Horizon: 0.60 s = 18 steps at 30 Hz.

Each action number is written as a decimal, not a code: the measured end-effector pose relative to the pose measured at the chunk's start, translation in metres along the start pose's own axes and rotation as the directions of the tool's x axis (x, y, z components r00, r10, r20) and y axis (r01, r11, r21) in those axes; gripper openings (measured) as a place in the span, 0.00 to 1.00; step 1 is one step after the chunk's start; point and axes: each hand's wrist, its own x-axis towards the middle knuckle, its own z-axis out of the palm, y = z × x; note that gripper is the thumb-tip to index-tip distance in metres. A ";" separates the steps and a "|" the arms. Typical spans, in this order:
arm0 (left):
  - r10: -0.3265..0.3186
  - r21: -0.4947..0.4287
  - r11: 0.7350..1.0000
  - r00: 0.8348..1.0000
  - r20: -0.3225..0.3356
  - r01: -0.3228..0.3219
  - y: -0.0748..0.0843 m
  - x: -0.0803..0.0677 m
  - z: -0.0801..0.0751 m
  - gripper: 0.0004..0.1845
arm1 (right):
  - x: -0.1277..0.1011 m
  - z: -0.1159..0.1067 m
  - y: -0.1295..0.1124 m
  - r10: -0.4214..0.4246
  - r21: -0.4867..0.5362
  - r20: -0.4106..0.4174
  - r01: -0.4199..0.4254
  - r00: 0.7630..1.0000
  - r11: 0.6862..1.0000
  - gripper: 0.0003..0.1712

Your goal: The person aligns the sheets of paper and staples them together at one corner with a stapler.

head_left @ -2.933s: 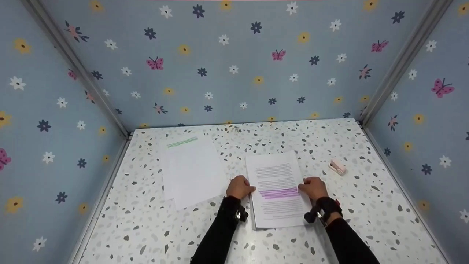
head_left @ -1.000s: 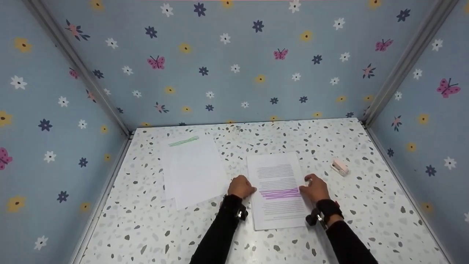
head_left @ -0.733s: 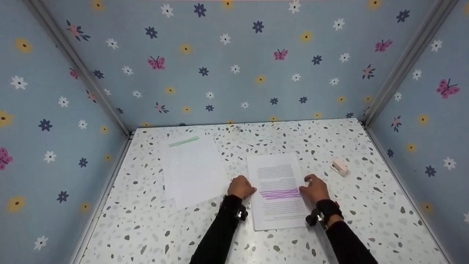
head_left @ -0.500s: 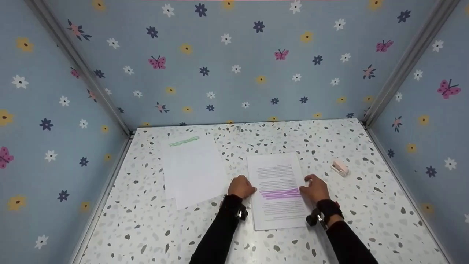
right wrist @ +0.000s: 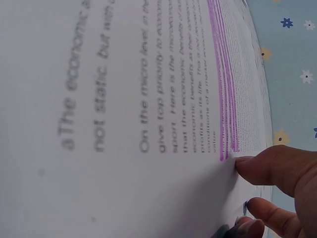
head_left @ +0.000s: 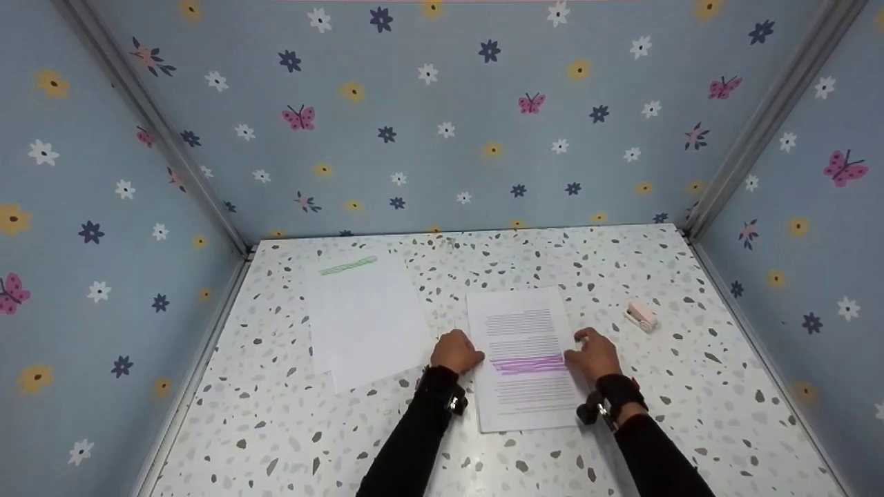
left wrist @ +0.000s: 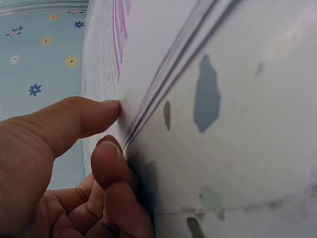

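A stack of printed paper sheets [head_left: 525,400] lies flat, with a purple highlighted band across the top page's text. My left hand [head_left: 456,352] holds its left edge, the thumb on the top page and the index finger at the side, as the left wrist view shows. Layered sheet edges [left wrist: 168,69] appear there, nearly even. At the right edge, my right hand [head_left: 594,355] holds the stack with its thumb on the top page beside the purple band [right wrist: 225,99]. Its index finger is bent and lifted apart from the thumb; other fingertips are by the paper's edge.
Left of the stack lie overlapping white sheets [head_left: 373,324], one with green marking near its top. A small pale pink stapler-like object [head_left: 641,315] sits to the right. The speckled table [head_left: 483,266] meets flower-patterned panels [head_left: 456,110] at the back and sides.
Since the oldest frame, my right index finger has lifted away from the thumb and the stack's left edge looks more even. Over the last second, hands and paper hold nearly still.
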 end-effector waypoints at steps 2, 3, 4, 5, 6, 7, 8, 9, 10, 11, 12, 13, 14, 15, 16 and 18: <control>0.001 0.009 1.000 1.000 -0.008 -0.001 0.001 0.000 0.000 0.10 | 0.000 0.000 -0.001 0.012 -0.001 0.005 -0.012 1.000 1.000 0.23; 0.001 0.010 1.000 1.000 -0.009 -0.001 0.001 0.000 0.000 0.10 | 0.000 -0.001 -0.002 0.019 0.000 0.008 -0.019 1.000 1.000 0.23; 0.002 0.011 1.000 1.000 -0.014 -0.002 0.001 0.000 0.000 0.10 | 0.000 -0.001 -0.003 0.024 0.001 0.011 -0.024 1.000 1.000 0.24; -0.001 0.010 1.000 1.000 -0.014 0.002 0.001 0.000 0.001 0.10 | 0.000 0.000 -0.004 0.028 0.002 0.015 -0.028 0.999 1.000 0.24; -0.001 0.013 1.000 1.000 -0.016 0.001 0.001 0.001 0.001 0.10 | 0.000 0.000 -0.005 0.033 0.004 0.020 -0.033 0.999 0.999 0.24; 0.001 0.011 1.000 1.000 -0.018 -0.001 0.002 0.001 0.000 0.10 | 0.000 0.000 -0.006 0.038 0.004 0.024 -0.038 0.999 0.999 0.24; 0.000 0.006 1.000 1.000 -0.016 0.000 0.001 0.001 0.000 0.10 | 0.000 0.000 -0.007 0.044 0.003 0.027 -0.044 0.999 0.999 0.24; -0.004 -0.002 1.000 1.000 -0.014 0.004 0.001 0.001 -0.001 0.10 | 0.000 0.000 -0.008 0.047 0.007 0.033 -0.047 0.998 0.999 0.24; -0.006 -0.011 1.000 1.000 -0.007 0.005 0.001 0.001 -0.001 0.11 | -0.001 -0.001 -0.008 0.045 0.014 0.037 -0.046 0.998 0.999 0.24; -0.009 -0.023 1.000 1.000 0.001 0.009 0.000 0.002 -0.001 0.12 | -0.001 -0.002 -0.009 0.045 0.022 0.039 -0.046 0.998 0.999 0.23; -0.012 -0.038 0.999 1.000 0.011 0.012 0.000 0.002 -0.002 0.13 | -0.002 -0.003 -0.009 0.040 0.027 0.037 -0.041 0.999 0.999 0.23; -0.017 -0.056 0.998 1.000 0.022 0.018 -0.001 0.003 -0.002 0.15 | -0.002 -0.004 -0.009 0.035 0.035 0.034 -0.037 0.999 0.999 0.23; -0.021 -0.077 0.997 0.999 0.032 0.024 -0.002 0.003 -0.004 0.16 | -0.002 -0.006 -0.010 0.025 0.045 0.031 -0.026 0.999 0.999 0.22; -0.021 -0.095 0.995 0.999 0.037 0.025 -0.002 0.003 -0.006 0.16 | -0.002 -0.008 -0.011 0.017 0.056 0.031 -0.018 0.999 0.998 0.23; -0.025 -0.116 0.993 0.999 0.044 0.030 -0.004 0.003 -0.008 0.15 | -0.002 -0.010 -0.012 0.010 0.062 0.029 -0.012 1.000 0.998 0.23; -0.031 -0.145 0.989 0.999 0.043 0.037 -0.005 0.004 -0.016 0.14 | -0.001 -0.014 -0.016 -0.007 0.068 0.015 0.005 1.000 0.998 0.24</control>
